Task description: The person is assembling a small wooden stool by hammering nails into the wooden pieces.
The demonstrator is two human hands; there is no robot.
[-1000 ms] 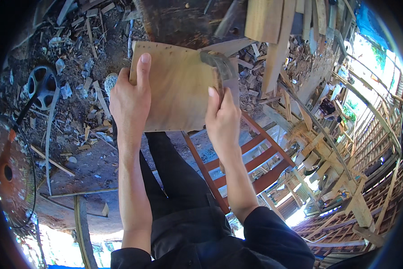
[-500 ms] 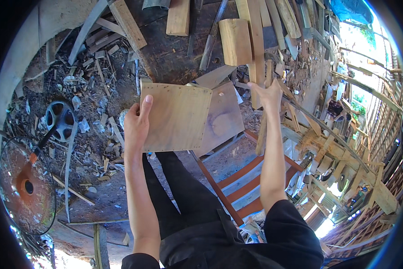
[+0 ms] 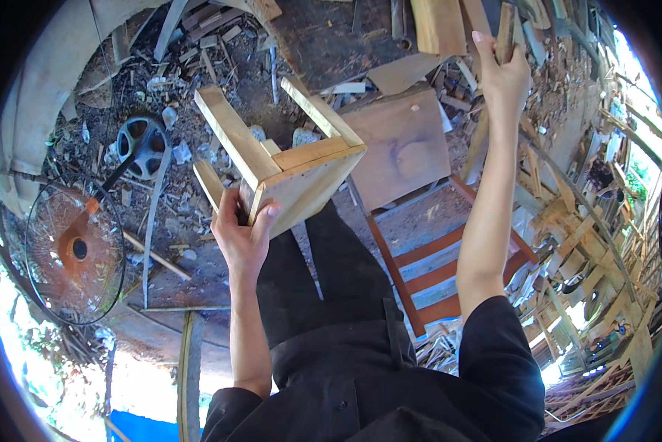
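My left hand [image 3: 244,230] is closed around the edge of a small wooden stool [image 3: 310,188], thumb on the flat seat and fingers curled underneath. The stool is tilted, its seat turned toward me and three legs showing, pointing away. Out to the right, my right hand [image 3: 506,79] is raised and wrapped round a wooden stick [image 3: 505,33]. The stick's upper end stands above the fist; whether it is a tool's handle I cannot tell. It is apart from the stool.
A brown wooden board [image 3: 401,151] rests by a red-brown slatted chair [image 3: 428,280]. A fan [image 3: 74,247] and a black spoked wheel-like base [image 3: 144,147] are at left. Wood scraps litter the ground. A thick wood block [image 3: 438,26] lies on the dark workbench [image 3: 316,44].
The stool has turned from seat-on, legs hidden, to tilted with legs showing. My right hand has risen up and right with the stick. The whole view has shifted.
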